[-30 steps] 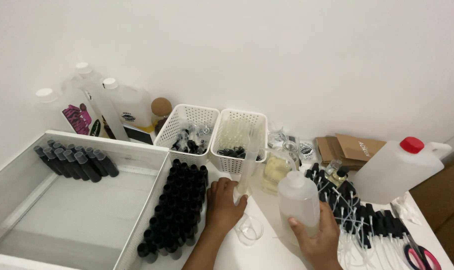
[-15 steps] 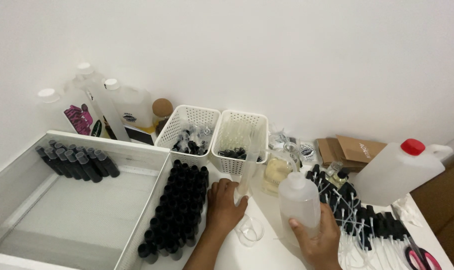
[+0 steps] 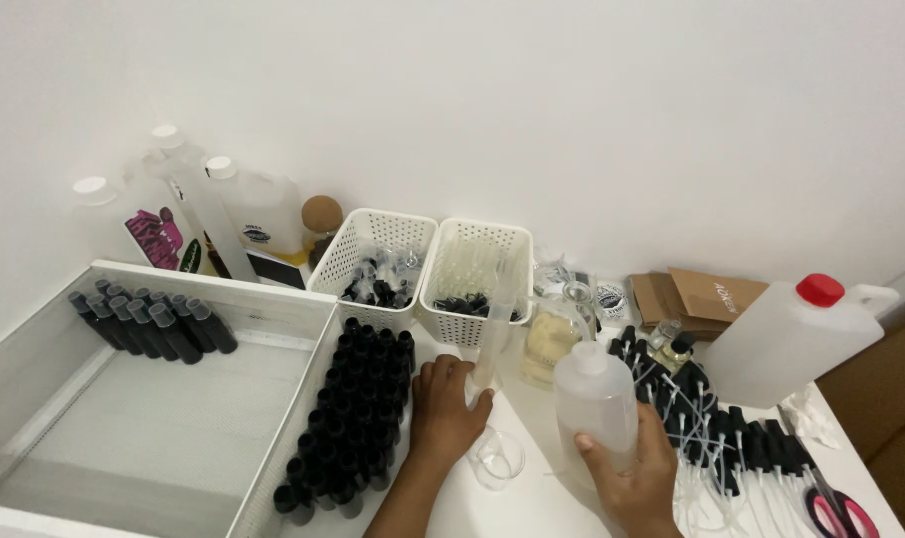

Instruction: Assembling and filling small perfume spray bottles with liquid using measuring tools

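My left hand (image 3: 445, 410) grips the base of a tall clear measuring cylinder (image 3: 493, 324) standing upright on the white table (image 3: 532, 498). My right hand (image 3: 635, 476) is wrapped around a translucent plastic squeeze bottle (image 3: 594, 402), upright just right of the cylinder. A small clear glass beaker (image 3: 499, 457) sits between my hands. A block of several small black bottles (image 3: 358, 408) stands left of my left hand.
A shallow white tray (image 3: 124, 418) with capped vials lies left. Two white mesh baskets (image 3: 477, 284) stand behind. Large plastic bottles (image 3: 243, 209) line the wall. A red-capped jug (image 3: 786, 339), black spray caps (image 3: 712, 428), cardboard boxes (image 3: 702, 294) and red scissors (image 3: 836, 508) fill the right.
Both hands keep their grip. The squeeze bottle has shifted very slightly; the camera view has barely drifted.
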